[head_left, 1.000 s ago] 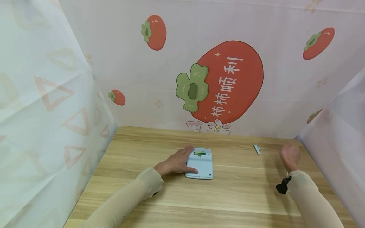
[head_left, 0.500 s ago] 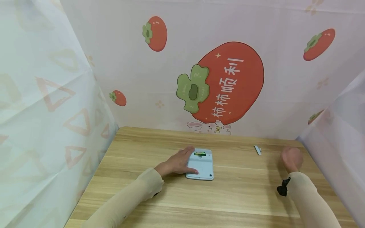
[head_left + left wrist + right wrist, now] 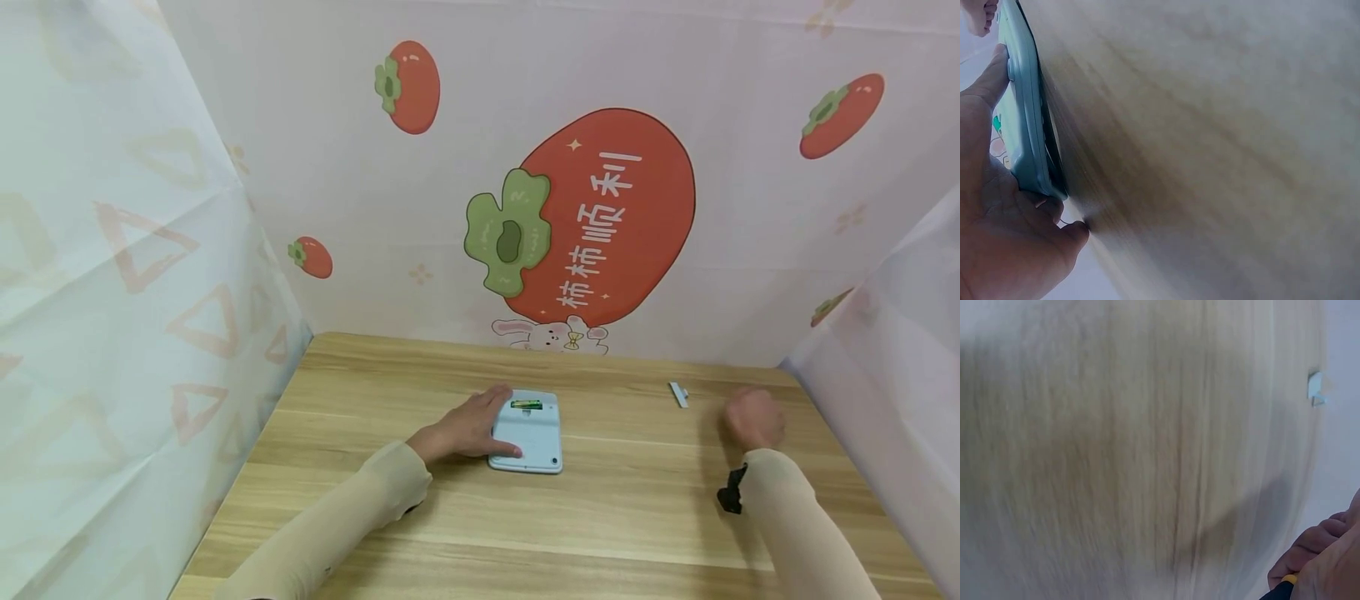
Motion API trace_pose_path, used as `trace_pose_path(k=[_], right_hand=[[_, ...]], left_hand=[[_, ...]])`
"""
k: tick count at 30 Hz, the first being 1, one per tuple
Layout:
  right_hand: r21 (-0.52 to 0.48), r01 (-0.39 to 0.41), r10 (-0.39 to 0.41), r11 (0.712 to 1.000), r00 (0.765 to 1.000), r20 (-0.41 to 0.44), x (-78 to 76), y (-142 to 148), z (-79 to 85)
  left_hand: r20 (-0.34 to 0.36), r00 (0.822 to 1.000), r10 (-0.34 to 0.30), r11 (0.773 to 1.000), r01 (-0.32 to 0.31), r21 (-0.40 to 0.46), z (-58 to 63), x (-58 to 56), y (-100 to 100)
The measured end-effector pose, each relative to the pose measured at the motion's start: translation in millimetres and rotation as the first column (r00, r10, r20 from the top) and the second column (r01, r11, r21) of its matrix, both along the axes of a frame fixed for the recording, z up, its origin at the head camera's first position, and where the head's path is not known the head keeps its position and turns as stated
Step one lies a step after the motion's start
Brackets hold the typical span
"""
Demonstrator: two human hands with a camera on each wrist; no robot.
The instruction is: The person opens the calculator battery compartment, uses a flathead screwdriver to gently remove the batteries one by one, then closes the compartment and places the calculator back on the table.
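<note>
A pale blue calculator (image 3: 534, 437) lies face down on the table, a green battery (image 3: 527, 405) showing in its uncovered slot. My left hand (image 3: 468, 425) grips the calculator's left side, the thumb across its back and the fingers at its far edge. In the left wrist view, the thumb (image 3: 994, 78) presses on the calculator's (image 3: 1025, 106) casing. At the right, my right hand (image 3: 753, 418) is curled into a fist above the table. Its fingers hold a slim black-and-yellow handle (image 3: 1284, 587), mostly hidden in the hand. The small battery cover (image 3: 678, 394) lies left of that hand.
The wooden table (image 3: 420, 533) meets a white printed backdrop (image 3: 360, 192) along its far edge. Similar white sheets (image 3: 135, 350) stand at the left and right sides. A black strap (image 3: 731, 490) shows at the right wrist.
My right hand has shifted slightly left, toward the battery cover, still curled. My left hand and the calculator stay in place; the view has moved only a little.
</note>
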State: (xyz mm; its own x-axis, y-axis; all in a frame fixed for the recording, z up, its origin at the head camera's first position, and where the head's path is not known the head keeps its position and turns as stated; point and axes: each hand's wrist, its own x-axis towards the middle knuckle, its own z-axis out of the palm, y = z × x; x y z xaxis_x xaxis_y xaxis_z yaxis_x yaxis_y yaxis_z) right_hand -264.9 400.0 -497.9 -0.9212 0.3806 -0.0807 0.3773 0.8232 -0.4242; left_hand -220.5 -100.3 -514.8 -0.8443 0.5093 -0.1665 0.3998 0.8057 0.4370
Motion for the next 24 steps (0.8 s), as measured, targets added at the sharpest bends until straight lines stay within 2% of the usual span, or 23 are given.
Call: trace_pose_path(k=[8, 24], right_hand=[[-0.02, 0.049, -0.048, 0.999, 0.997, 0.067, -3.7, -6.5, -8.2], [0.079, 0.069, -0.077, 0.994, 0.991, 0.105, -8.3, -18.3, -14.7]], left_hand=[[-0.013, 1.0, -0.004, 1.0, 0.004, -0.006, -1.2, -0.5, -0.2], [-0.02, 1.0, -0.01, 0.999, 0.01, -0.037, 0.9, -0.3, 1.5]])
